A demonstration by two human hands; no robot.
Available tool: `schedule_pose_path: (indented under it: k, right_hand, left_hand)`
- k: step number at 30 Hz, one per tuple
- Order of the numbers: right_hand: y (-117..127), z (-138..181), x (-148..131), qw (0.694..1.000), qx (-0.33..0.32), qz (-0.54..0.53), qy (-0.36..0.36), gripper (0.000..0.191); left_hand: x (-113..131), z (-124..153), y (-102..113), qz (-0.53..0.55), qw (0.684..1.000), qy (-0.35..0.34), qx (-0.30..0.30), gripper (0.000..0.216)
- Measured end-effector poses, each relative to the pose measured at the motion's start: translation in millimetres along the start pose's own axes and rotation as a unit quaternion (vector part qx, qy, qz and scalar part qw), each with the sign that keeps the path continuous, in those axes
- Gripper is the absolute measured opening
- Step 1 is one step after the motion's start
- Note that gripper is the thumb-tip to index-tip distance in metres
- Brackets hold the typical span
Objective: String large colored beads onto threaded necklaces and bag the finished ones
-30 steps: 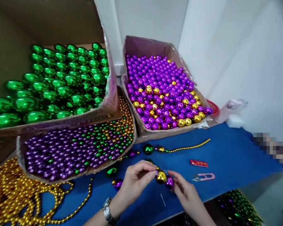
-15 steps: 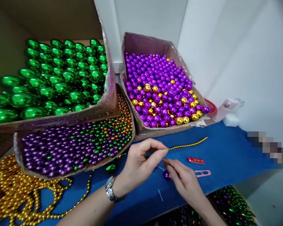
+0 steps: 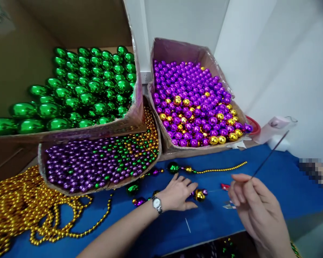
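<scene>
My left hand (image 3: 177, 195) lies on the blue cloth (image 3: 280, 179) with fingers together, touching a gold bead (image 3: 199, 195) and a small purple bead beside it. A watch sits on that wrist. My right hand (image 3: 254, 206) is raised at the lower right, fingers pinched on a long thin needle (image 3: 270, 154) that points up and to the right. A strand with a green bead (image 3: 173, 167), a gold bead and small gold beads (image 3: 220, 169) lies on the cloth behind my hands.
Cardboard boxes stand behind: green balls (image 3: 83, 89), purple and gold balls (image 3: 193, 104), mixed small beads (image 3: 102, 157). Gold bead strings (image 3: 24, 208) pile at left. A red item (image 3: 225, 186) and snips lie near my right hand. White wall at right.
My right hand has pulled the needle up and out to the right. My left hand has dropped onto the cloth beside the gold and purple beads.
</scene>
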State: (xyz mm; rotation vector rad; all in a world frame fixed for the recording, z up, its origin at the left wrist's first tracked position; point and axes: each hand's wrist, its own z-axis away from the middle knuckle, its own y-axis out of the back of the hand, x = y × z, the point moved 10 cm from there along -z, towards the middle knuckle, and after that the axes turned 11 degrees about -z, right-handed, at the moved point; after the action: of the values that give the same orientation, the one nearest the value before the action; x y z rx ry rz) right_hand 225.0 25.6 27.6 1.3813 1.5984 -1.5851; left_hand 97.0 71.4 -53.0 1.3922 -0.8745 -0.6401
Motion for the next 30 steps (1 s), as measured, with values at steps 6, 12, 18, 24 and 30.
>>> schedule_pose_path:
  k: [6, 12, 18, 24, 30]
  right_hand:
    - [19.1, -18.9, -15.8, 0.999, 0.046, -0.008, 0.027, 0.02]
    - [82.1, -39.3, -2.0, 0.986, 0.155, -0.043, 0.033, 0.021]
    - [130.6, -48.3, 30.2, 0.974, 0.213, -0.072, 0.002, 0.025]
    - [158.4, -55.8, 21.4, 0.964, 0.258, -0.055, 0.028, 0.027]
    - [157.4, -60.5, 10.8, 0.964, 0.254, -0.059, 0.043, 0.025]
  left_hand:
    - [1.2, 21.0, -14.0, -0.11, 0.993, 0.003, -0.036, 0.034]
    - [-10.9, 57.9, -15.9, -0.151, 0.987, 0.008, -0.049, 0.037]
    - [-29.2, 83.2, -19.0, -0.168, 0.982, 0.039, -0.078, 0.06]
    - [-42.3, 94.1, -19.4, -0.189, 0.973, 0.059, -0.115, 0.06]
    - [-43.4, 100.7, -17.9, -0.175, 0.973, 0.066, -0.132, 0.047]
